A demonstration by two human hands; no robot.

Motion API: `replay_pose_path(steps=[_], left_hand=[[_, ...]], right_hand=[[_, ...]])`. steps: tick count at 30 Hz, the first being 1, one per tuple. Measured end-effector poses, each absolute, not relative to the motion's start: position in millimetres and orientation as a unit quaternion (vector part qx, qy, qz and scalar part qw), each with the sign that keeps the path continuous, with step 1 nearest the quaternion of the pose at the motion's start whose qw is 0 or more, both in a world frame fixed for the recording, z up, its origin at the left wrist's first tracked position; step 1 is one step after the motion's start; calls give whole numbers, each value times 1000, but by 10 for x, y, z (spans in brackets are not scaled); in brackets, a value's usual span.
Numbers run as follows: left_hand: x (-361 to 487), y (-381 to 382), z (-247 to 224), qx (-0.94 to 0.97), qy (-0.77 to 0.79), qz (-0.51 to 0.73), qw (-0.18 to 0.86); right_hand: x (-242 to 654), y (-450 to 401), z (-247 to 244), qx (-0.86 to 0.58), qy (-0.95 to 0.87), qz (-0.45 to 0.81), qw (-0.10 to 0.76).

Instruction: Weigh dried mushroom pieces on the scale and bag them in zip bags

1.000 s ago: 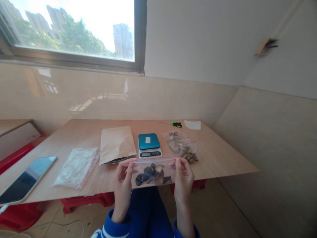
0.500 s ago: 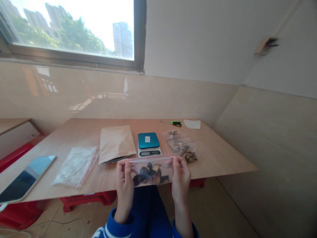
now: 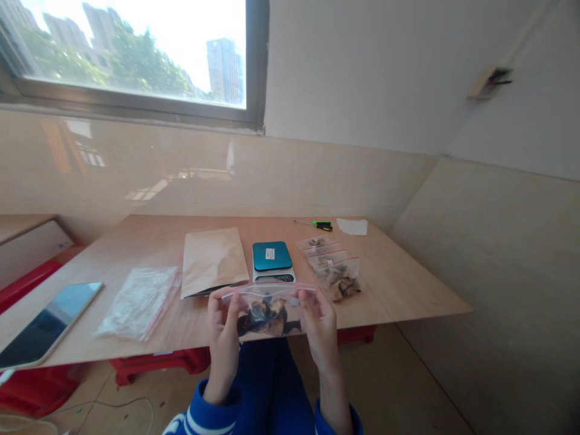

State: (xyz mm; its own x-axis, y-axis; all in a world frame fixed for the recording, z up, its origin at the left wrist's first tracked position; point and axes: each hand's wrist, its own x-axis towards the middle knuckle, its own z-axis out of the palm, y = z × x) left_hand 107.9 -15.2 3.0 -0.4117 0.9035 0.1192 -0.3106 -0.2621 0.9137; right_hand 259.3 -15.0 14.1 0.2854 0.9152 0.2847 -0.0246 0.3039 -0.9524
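A clear zip bag [image 3: 270, 318] with a red-lined top and dark brown dried pieces inside hangs between my two hands at the near table edge. My left hand [image 3: 224, 326] pinches its top left corner. The top right end is gripped by my right hand [image 3: 321, 326], thumb on the near side. Just beyond the bag sits a small digital scale [image 3: 272, 257] with a blue top, its display partly covered by the bag. To the right lie several overlapping zip bags [image 3: 335, 272] holding similar dried pieces.
Left of the scale is a brown paper pouch [image 3: 214, 260], then a stack of clear plastic bags [image 3: 138, 303] and a tablet or phone [image 3: 51, 326]. Toward the back lie a screwdriver with a green and black handle [image 3: 321, 225] and a white paper piece [image 3: 352, 227]. Red stools [image 3: 161, 365] stand below.
My hands have come closer together, the right one moving left. The bag's top edge, taut before, now bows and looks slacker, and its contents have bunched up slightly.
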Motion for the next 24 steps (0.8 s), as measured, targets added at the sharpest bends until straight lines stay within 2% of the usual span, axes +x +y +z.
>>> replay_pose_path(steps=[6, 24], left_hand=[[1068, -153, 18, 340, 406, 718, 452], [1081, -144, -3, 362, 402, 694, 475]], right_hand=[[2595, -152, 156, -450, -445, 382, 674], [2645, -107, 103, -469, -416, 304, 717]])
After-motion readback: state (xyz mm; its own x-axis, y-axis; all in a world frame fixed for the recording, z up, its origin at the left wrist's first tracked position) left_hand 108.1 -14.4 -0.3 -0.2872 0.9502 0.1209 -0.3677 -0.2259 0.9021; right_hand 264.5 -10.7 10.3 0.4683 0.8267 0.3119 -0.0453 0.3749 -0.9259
